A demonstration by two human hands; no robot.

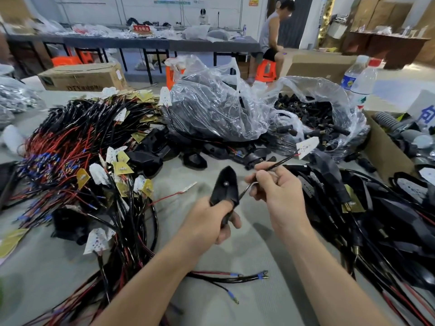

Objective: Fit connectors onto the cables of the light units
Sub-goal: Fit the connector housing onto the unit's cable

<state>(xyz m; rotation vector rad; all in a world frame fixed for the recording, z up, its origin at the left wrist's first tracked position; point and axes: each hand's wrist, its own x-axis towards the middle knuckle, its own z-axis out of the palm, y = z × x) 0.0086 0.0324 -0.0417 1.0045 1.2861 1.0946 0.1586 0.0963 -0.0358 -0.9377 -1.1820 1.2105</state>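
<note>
My left hand grips a black pointed light housing upright over the table's middle. My right hand pinches a black cable that runs from the housing's side up to a small white LED board. A clear bag of black connectors lies open behind on the right. To the left sprawls a big heap of red and black cables with boards. Black finished units pile up at right.
A second clear bag of black parts sits at centre back. Loose cables with blue ends lie near me. Water bottles and a cardboard box stand at right. A person sits on an orange stool behind.
</note>
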